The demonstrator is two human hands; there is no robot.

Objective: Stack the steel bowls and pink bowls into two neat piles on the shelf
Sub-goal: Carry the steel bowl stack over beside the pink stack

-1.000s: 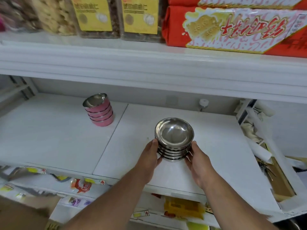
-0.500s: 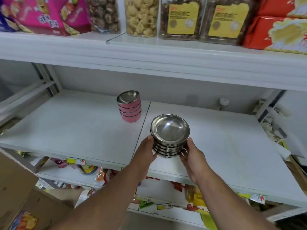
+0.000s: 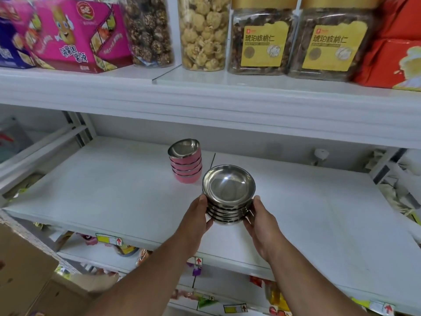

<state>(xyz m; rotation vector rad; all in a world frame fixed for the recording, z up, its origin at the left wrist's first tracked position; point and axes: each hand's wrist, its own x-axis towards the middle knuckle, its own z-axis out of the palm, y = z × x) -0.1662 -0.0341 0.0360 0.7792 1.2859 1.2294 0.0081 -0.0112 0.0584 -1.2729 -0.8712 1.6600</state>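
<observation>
A stack of several steel bowls [image 3: 228,193] is in the middle of the white shelf [image 3: 114,195], gripped from both sides. My left hand [image 3: 197,216] presses its left flank and my right hand [image 3: 259,221] its right flank. Whether the stack's base touches the shelf or hovers just above it, I cannot tell. Behind it and slightly left stands a stack of several pink bowls [image 3: 187,164] with shiny steel insides, upright on the shelf and close to the steel stack.
The shelf above carries a pink snack box [image 3: 75,35], clear jars of snacks [image 3: 202,33] and red packages [image 3: 396,46]. A white knob [image 3: 320,154] sticks out at the back wall. Cardboard boxes [image 3: 25,270] stand at lower left; clutter lies at the shelf's right end.
My view has swung left and the steel stack, held in both hands, has moved left, closer to the pink stack. The pink stack has not moved on the shelf.
</observation>
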